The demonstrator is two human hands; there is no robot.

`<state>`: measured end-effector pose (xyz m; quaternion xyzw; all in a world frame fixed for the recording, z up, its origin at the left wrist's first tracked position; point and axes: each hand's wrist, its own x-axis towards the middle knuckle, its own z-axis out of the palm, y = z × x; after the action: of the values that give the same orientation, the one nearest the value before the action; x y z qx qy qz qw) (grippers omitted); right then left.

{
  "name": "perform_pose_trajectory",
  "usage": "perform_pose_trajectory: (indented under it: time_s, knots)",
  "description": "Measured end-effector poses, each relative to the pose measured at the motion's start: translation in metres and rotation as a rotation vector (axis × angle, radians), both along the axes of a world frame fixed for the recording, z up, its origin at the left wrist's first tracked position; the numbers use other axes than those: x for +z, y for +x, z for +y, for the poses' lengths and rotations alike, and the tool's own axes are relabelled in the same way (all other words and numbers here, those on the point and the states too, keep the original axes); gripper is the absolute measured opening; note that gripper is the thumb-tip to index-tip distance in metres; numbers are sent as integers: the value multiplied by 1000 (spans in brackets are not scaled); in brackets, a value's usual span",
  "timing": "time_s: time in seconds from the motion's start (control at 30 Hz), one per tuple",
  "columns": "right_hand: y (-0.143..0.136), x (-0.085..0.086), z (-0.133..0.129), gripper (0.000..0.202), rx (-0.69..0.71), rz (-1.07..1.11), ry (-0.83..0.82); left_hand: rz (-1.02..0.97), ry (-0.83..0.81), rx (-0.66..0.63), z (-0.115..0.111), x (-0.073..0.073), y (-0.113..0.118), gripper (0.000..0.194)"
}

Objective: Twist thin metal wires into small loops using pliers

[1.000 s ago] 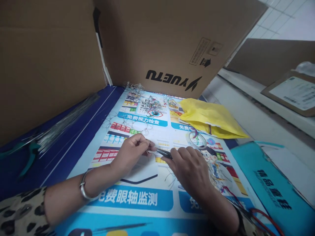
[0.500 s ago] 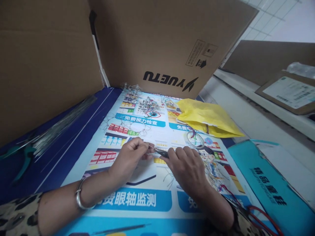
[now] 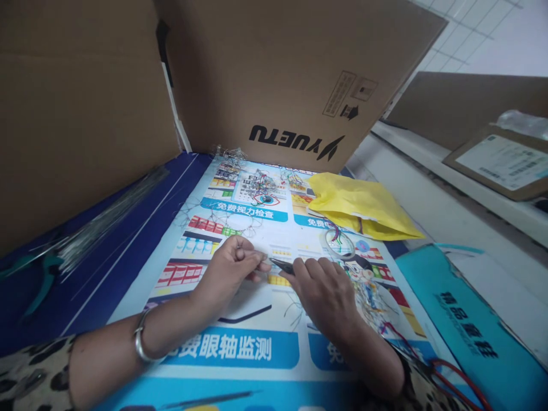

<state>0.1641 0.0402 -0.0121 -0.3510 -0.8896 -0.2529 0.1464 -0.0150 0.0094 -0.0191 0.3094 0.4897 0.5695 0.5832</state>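
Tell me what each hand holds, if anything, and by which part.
The right grip holds a dark pointed tool by its rear part, tip bare. The left grip is pinched; anything in it is too small to tell.

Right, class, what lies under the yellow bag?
The printed poster runs under the yellow bag, which partly covers a blue banner. Anything beneath the bag's middle is hidden.

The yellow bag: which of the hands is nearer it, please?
Right. In view, the right hand is below the yellow bag; the left hand is farther, down and left.
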Motion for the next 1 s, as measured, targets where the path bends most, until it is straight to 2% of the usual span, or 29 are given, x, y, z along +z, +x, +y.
perform_pose_trajectory:
  time_s: [0.2,0.33,0.47,0.67,0.77,0.87,1.0]
  knots:
    - [-2,-3,-2,22,13,18,-25,80,8,-46,-1,-2,-2,23]
    - [-5,-8,-3,28,11,60,-106,152,63,-38,-1,-1,-3,18]
    - [-6,-10,-2,35,-9,109,-273,194,84,-18,-2,3,-2,16]
    - [-6,-2,-1,40,-96,146,-638,247,131,-7,-4,8,-1,15]
    - [-5,-1,0,41,-91,166,-728,243,147,-15,-3,8,-2,16]
    - [-5,-3,1,41,-70,170,-667,196,133,-50,-1,6,-3,18]
    - [-4,-6,0,36,-24,146,-378,162,116,-87,1,4,-5,19]
